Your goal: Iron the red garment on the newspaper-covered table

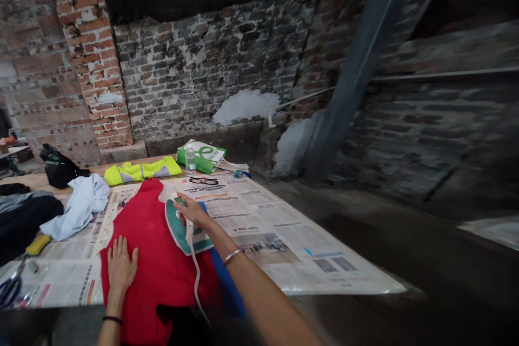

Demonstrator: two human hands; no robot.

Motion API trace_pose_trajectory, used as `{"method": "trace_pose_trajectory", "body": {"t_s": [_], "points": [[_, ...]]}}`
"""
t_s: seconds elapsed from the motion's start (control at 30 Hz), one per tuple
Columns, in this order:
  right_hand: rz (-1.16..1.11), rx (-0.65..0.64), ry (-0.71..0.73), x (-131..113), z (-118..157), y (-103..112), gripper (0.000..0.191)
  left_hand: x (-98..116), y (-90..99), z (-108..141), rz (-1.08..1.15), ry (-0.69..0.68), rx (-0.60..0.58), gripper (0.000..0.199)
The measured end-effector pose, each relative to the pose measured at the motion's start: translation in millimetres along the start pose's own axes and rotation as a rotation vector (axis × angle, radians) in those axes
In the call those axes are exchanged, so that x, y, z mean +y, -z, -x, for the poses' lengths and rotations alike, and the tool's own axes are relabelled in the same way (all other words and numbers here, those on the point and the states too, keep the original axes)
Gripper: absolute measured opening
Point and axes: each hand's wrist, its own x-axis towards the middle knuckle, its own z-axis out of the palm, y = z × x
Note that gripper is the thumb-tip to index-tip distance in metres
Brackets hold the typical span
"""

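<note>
A red cloth garment (160,265) lies flat on spread newspaper (275,232), with a blue cloth (229,284) showing along its right side. My right hand (191,211) grips the handle of a green and white steam iron (182,227), which rests on the red fabric. A white cord (196,275) trails down from the iron towards me. My left hand (121,269) presses flat on the red garment with its fingers spread, apart from the iron. A thin bangle circles my right wrist, and a dark band circles my left.
Along the table's far side lie a yellow hi-vis vest (141,171), black glasses (203,180), a water bottle (190,161) and a green bag (201,155). On the left are a black bag (59,166), a pale blue garment (79,208) and scissors (10,289). Brick walls and a steel beam (357,70) stand behind.
</note>
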Motion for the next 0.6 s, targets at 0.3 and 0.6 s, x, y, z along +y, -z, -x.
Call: {"method": "trace_pose_trajectory", "body": {"t_s": [0.3, 0.6], "points": [[-0.012, -0.388, 0.145, 25, 74, 20, 0.071, -1, -1.1, 0, 0.014, -0.002, 0.01, 0.063], [-0.077, -0.26, 0.076, 20, 61, 14, 0.067, -2, 1.5, -2, -0.008, -0.001, 0.002, 0.064]]}}
